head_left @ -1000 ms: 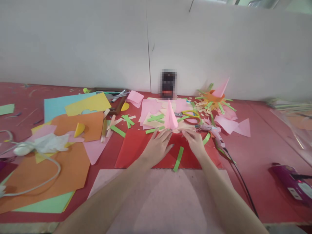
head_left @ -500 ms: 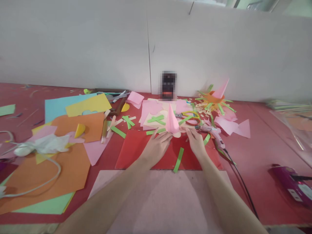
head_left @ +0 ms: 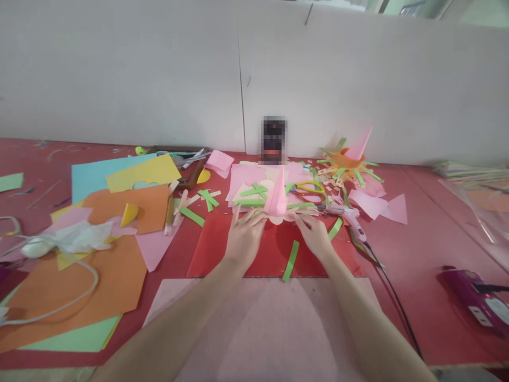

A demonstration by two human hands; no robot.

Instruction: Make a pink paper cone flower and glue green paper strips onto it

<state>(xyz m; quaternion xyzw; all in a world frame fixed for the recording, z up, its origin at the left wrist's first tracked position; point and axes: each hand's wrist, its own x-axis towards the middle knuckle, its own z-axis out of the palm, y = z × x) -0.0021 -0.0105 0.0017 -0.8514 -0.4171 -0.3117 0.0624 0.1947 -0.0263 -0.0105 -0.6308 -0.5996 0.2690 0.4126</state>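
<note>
Papercraft workspace: scissors, glue gun, cut paper strips.

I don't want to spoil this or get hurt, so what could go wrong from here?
The glue gun lies with its nozzle close to your right hand; if it is hot, which I can't tell, a slip might burn you. Its black cord runs beside your right forearm, so an outward sweep could drag the gun. The pink cone looks like folded paper and might crease if your left hand presses hard near its base.

No readable lettering, the power strip seemingly too blurred.
</note>
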